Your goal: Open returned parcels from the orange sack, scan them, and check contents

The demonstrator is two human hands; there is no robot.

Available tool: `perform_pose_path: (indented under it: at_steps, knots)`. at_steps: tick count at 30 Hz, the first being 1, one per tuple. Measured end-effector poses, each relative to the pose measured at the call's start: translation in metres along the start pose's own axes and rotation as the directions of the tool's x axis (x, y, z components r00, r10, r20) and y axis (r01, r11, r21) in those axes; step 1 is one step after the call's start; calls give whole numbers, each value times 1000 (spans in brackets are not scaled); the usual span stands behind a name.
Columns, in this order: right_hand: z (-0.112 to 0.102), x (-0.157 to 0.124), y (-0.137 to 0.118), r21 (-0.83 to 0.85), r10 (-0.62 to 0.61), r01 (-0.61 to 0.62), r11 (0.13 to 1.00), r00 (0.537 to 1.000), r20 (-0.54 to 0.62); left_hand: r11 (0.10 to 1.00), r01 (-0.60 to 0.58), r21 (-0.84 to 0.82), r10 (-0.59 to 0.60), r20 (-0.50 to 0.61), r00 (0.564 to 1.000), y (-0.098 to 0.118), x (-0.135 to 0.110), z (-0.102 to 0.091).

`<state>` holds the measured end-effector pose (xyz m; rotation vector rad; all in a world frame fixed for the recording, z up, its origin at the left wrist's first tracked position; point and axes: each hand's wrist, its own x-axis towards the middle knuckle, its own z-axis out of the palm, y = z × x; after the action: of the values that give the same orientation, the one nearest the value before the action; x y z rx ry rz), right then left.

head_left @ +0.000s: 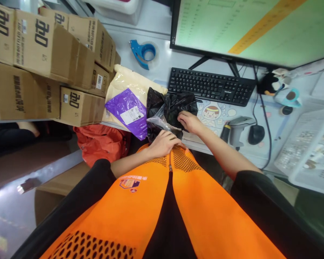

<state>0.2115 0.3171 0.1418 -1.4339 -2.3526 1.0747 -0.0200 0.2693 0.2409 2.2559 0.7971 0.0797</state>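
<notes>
So I've got both hands on the black bag [170,105], which sits at the near edge of the desk [162,25] right in front of the keyboard [210,86]. My left hand [163,144] is curled over its near end, where a bit of clear film [158,124] sticks out, and my right hand [190,122] has its fingers closed on the crinkled right side. It looks soft, light and pretty slippery to me, floppy thin plastic, so I'd grab a bunched fold rather than a flat face.

It's crowded though. A purple parcel [125,111] is touching it on the left, lying over a cream parcel [129,81], with stacked cardboard boxes [43,61] beyond. A barcode scanner [237,129] and mouse [256,133] lie near on the right, a blue tape dispenser [143,54] sits further back, and the monitor [253,28] is up top
</notes>
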Motion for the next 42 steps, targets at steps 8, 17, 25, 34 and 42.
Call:
perform_pose_path:
  at_steps: [8, 17, 25, 34, 42]
  knots:
    - [-19, -21, 34, -210, 55, -34, 977, 994, 96, 961, 276, 7, -275, -79, 958, 8, -13, -1]
    - [8, -63, 2, -181, 102, -63, 981, 972, 213, 979, 201, 19, -200, -41, 979, 4, -17, -18]
    - [39, -34, -30, 255, 276, -265, 930, 961, -7, 989, -145, -37, 148, 113, 983, -7, -4, -6]
    - [65, 24, -19, 458, 389, -419, 784, 907, 163, 956, 37, -290, -21, 55, 998, -33, 16, 45]
    - [0, 2, 7, 614, 394, -399, 681, 906, 153, 899, 104, -424, -104, 23, 994, -62, 26, 72]
